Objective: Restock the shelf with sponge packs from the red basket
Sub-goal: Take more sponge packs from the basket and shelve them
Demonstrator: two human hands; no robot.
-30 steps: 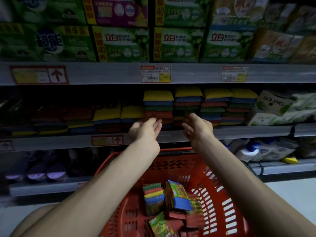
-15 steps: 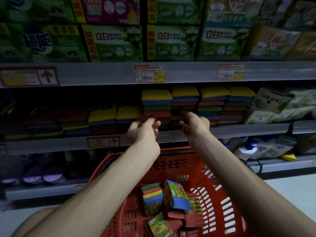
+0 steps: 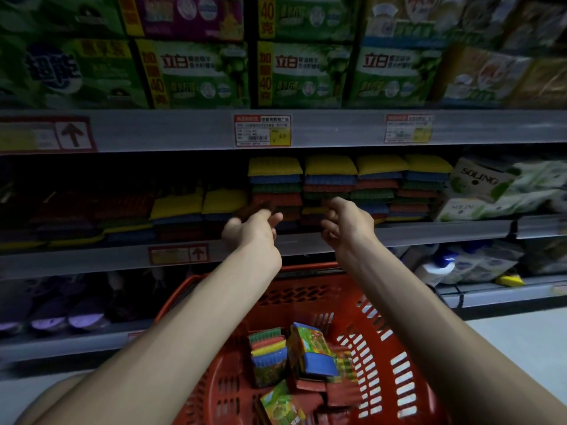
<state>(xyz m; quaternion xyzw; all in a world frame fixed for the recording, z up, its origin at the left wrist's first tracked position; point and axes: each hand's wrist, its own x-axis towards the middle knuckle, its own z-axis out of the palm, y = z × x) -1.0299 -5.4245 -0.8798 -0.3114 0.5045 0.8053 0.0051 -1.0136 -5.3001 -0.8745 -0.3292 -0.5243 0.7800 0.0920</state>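
A red basket sits low in front of me with several colourful sponge packs inside. On the middle shelf stand stacks of sponge packs with yellow tops. My left hand reaches to the foot of the left tall stack, its loosely curled fingertips against a dark red pack there. Beside it, my right hand hovers at the foot of the second stack, fingers relaxed and holding nothing.
Lower sponge stacks fill the shelf to the left and white paper packs lie to the right. Green detergent boxes line the shelf above. Bottles and dark goods occupy the bottom shelf behind the basket.
Both hands stay at the shelf front by the stacks. The left fingers have curled down a little, and a dark red pack now shows just above them.
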